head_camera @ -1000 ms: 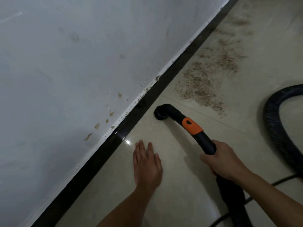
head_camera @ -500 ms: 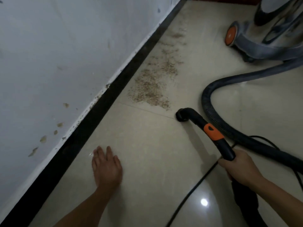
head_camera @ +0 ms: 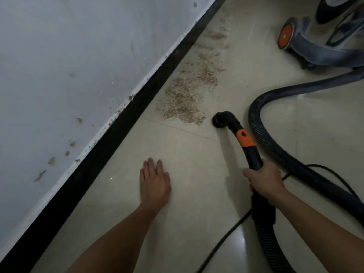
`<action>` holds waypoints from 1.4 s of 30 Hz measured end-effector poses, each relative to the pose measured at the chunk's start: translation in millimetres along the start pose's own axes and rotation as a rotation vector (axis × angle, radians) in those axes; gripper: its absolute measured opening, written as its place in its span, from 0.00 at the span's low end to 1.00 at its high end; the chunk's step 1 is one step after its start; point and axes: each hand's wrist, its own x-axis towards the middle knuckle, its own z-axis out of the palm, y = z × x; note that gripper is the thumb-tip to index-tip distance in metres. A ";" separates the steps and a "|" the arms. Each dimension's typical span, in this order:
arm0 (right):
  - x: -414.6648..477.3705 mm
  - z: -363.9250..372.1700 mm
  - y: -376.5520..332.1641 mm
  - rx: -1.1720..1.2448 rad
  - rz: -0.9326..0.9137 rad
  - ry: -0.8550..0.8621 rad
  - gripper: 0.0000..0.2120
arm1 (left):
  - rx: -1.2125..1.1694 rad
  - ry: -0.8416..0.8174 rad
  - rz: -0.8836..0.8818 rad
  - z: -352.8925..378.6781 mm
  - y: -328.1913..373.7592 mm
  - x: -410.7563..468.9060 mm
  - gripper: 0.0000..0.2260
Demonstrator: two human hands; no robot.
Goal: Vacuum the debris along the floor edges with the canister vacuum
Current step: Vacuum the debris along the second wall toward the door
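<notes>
In the right hand [head_camera: 264, 182], whose fingers curl round the black tube just behind its orange collar [head_camera: 245, 137], the vacuum wand [head_camera: 251, 154] runs forward. It ends in a bent nozzle [head_camera: 220, 120] on or just over the floor [head_camera: 197, 174]; I cannot tell whether it touches.

The wand looks like rigid plastic, probably light and easy to steer one-handed. The present hold seems the right place, on the stiff part ahead of the ribbed hose [head_camera: 273, 147]. Further back, the soft hose would flex and blur the aim. That hose likely drags and tugs a little as it loops round to the right of that hand toward the canister vacuum [head_camera: 325, 36], far ahead.

The debris [head_camera: 187, 95], a loose scatter of fine brown grains, lies just ahead and left of the nozzle. It stretches away along the black baseboard [head_camera: 118, 134] and should lift easily.

The left hand [head_camera: 154, 184] lies flat on the floor, fingers straight and slightly apart, holding nothing, on the baseboard side. A thin cord [head_camera: 225, 239] trails beneath the right forearm.
</notes>
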 end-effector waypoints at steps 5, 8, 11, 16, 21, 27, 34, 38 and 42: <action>2.4 11.0 -1.1 -0.041 -0.058 -0.098 0.06 | 0.012 0.043 0.005 8.7 -5.2 -6.4 0.28; 14.4 19.0 -10.7 -0.003 -0.042 -0.004 0.07 | 0.010 0.046 0.004 8.7 -4.8 -5.8 0.28; 19.1 34.3 -20.1 0.013 -0.049 -0.110 0.07 | 0.006 0.050 0.005 8.2 -5.0 -6.9 0.27; 35.0 39.5 -32.5 0.053 -0.015 -0.012 0.06 | -0.005 0.063 0.007 7.9 -5.2 -7.6 0.27; 26.4 57.3 -42.5 -0.004 -0.081 -0.118 0.06 | 0.013 0.055 0.001 9.3 -6.3 -7.8 0.26; 22.0 63.5 -52.2 -0.026 -0.098 -0.087 0.06 | 0.023 0.052 -0.004 8.8 -4.8 -5.8 0.27; 28.4 71.7 -67.9 -0.021 -0.111 -0.139 0.07 | 0.010 0.049 -0.001 9.7 -5.2 -7.1 0.27; 35.3 84.8 -86.0 -0.028 -0.114 -0.269 0.08 | 0.016 0.058 -0.018 10.3 -4.4 -7.5 0.26; 45.2 98.1 -100.6 -0.024 -0.133 -0.220 0.08 | 0.021 0.053 -0.018 11.9 -3.7 -6.9 0.26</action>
